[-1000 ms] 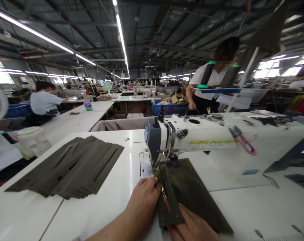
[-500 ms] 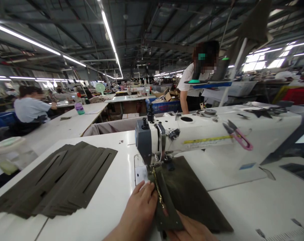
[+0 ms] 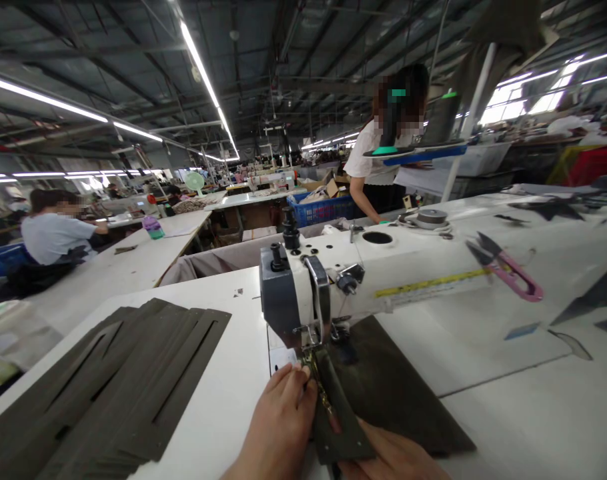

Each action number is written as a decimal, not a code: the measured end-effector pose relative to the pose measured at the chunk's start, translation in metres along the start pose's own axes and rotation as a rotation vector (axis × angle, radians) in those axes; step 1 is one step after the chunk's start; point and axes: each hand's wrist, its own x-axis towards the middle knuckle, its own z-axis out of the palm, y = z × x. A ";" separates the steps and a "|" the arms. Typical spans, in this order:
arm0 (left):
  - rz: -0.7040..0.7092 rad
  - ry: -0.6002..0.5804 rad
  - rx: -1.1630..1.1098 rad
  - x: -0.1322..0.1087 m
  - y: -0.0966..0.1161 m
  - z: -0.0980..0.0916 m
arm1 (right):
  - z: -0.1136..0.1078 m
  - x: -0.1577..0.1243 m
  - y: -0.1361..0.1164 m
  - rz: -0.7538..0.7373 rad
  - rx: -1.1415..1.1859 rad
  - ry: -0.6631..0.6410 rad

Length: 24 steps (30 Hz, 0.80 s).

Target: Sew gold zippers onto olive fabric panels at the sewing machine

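A dark olive fabric panel (image 3: pixel 341 417) with a gold-toothed zipper (image 3: pixel 324 395) lies under the needle area of a white sewing machine (image 3: pixel 303 293). My left hand (image 3: pixel 283 417) is closed at the panel's left edge, bent fingertips gripping it beside the zipper, just in front of the presser foot. At the near end of the panel, my right hand (image 3: pixel 393 453) holds the right corner, its fingers partly hidden beneath the fabric. A larger dark olive piece (image 3: pixel 398 387) extends to the right under the machine arm.
A fanned stack of dark slotted panels (image 3: pixel 133 380) covers the left of the white table. Pink-handled thread snips (image 3: pixel 516 273) rest against the machine arm. Beyond the machine, one person (image 3: pixel 368 160) bends over; another person (image 3: pixel 58 230) sits at the left.
The view has shifted slightly, so the machine looks nearer. Both hands stay on the panel, and its near end sits a little further right. The bending person's arm has shifted.
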 end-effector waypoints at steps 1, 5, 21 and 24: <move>-0.008 -0.011 -0.011 0.000 -0.002 0.001 | 0.001 0.001 0.001 -0.002 0.000 -0.009; -0.067 -0.058 -0.058 0.003 -0.007 0.003 | 0.006 0.004 0.006 -0.031 -0.019 0.013; -0.127 -0.055 -0.226 -0.002 -0.019 0.016 | 0.011 0.019 0.021 0.009 0.176 -0.001; -0.145 -0.089 -0.250 0.004 -0.015 0.006 | 0.004 0.019 0.022 0.119 0.220 -0.022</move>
